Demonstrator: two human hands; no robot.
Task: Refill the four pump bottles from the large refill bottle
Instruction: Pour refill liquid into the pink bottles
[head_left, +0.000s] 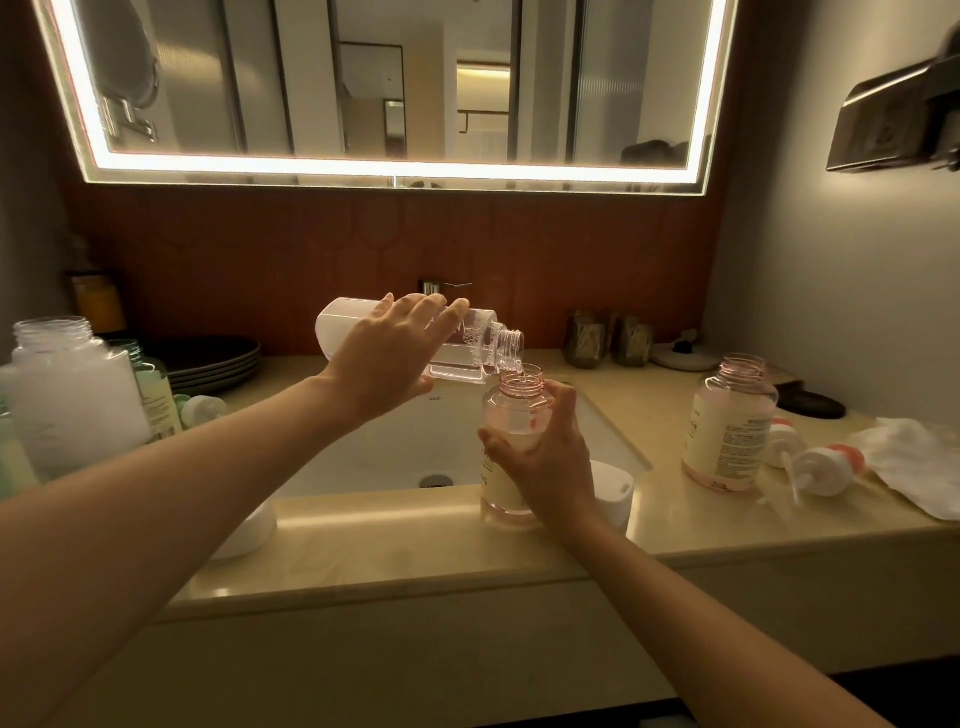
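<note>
Pink-tinted pump btl (511, 415), cap off, stands on desk (415, 535) at front-R edge of sink (384, 447); R grip (545, 462) wraps its side. L grip (389, 353) holds refill btl (337, 327) tipped near-flat above, neck over the pink mouth, clear liquid running in. 2nd open pink btl (730, 431) further R, beside loose pump heads (826, 467).

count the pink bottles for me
2. One pink bottle is held by the right hand at the sink; a second pink bottle stands on the counter at right. More may hide at left.
</note>
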